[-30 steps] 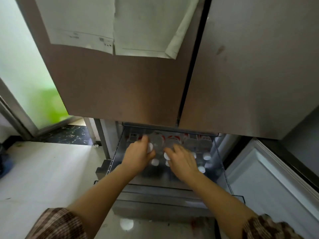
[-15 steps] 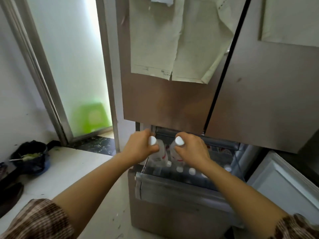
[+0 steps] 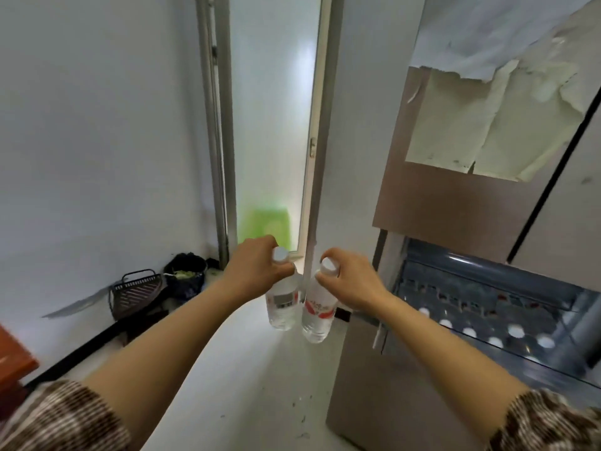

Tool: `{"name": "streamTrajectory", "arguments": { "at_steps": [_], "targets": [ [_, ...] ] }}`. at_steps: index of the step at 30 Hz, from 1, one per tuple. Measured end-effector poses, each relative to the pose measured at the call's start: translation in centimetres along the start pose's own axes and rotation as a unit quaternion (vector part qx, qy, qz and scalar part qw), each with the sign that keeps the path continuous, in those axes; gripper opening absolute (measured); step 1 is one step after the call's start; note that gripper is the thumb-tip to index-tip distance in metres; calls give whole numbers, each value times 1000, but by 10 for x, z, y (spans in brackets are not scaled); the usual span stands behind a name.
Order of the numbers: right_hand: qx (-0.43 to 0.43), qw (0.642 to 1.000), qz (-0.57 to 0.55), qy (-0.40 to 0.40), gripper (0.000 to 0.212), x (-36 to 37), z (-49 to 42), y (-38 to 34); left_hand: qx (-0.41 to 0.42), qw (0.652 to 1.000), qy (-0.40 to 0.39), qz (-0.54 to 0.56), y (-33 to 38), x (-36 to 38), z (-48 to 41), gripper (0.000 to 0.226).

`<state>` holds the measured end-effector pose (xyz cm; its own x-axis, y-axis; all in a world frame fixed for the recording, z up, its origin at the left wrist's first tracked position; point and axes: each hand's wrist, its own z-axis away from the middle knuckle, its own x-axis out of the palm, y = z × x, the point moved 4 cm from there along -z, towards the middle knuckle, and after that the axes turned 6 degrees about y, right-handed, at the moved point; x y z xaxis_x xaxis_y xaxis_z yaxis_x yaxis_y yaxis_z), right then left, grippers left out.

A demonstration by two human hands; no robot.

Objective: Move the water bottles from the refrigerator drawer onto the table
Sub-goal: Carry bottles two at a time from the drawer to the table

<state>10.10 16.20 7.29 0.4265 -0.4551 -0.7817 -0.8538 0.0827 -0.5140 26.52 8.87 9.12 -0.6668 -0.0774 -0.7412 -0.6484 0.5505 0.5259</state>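
2 water bottles are out of the refrigerator drawer (image 3: pixel 455 265) and hang in the air over the floor (image 3: pixel 260 369), 1 in each hand.

Your left hand (image 3: pixel 257 271) holds the left bottle (image 3: pixel 283 304) at the neck, fingers curled round it just under the white cap, which pokes out above the thumb. Your right hand (image 3: pixel 353 281) holds the right bottle (image 3: pixel 318 317) the same way, fingers wrapped at the neck with the cap showing. Both bottles hang roughly upright, side by side. You cannot tell whether their sides touch. The left label shows a barcode patch and the right label shows red print.

The drawer stands pulled out at your right, below the 2 closed refrigerator doors (image 3: pixel 455 206). Other bottles (image 3: pixel 469 332) stand upright inside it, several white caps showing in rows. Pale paper sheets (image 3: pixel 487 125) hang on the left door, torn along the top.

Ahead of your hands is a narrow frosted glass door (image 3: pixel 273 125), with a green blur (image 3: pixel 263 222) behind its lower part. On the floor by the left wall sit a dark wire basket (image 3: pixel 136 292) and a dark bag (image 3: pixel 187 275) with something pale green inside. A red-brown furniture corner (image 3: pixel 13 356) shows at the left edge. Brown checked sleeves (image 3: pixel 58 418) cover both upper arms.
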Motion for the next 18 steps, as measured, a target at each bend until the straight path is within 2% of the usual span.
{"name": "streamTrajectory", "arguments": {
  "at_steps": [7,14,18],
  "targets": [
    [-66,986,-54,-142,29,125,14,-117,-103,991,-24,-87,-137,-74,78,27],
    [-186,948,-69,-248,27,241,18,-245,-209,966,17,-148,-264,-162,136,28],
    [-248,919,-81,-295,27,307,12,-320,-259,950,9,-176,-343,-209,156,25]
  ]
}}
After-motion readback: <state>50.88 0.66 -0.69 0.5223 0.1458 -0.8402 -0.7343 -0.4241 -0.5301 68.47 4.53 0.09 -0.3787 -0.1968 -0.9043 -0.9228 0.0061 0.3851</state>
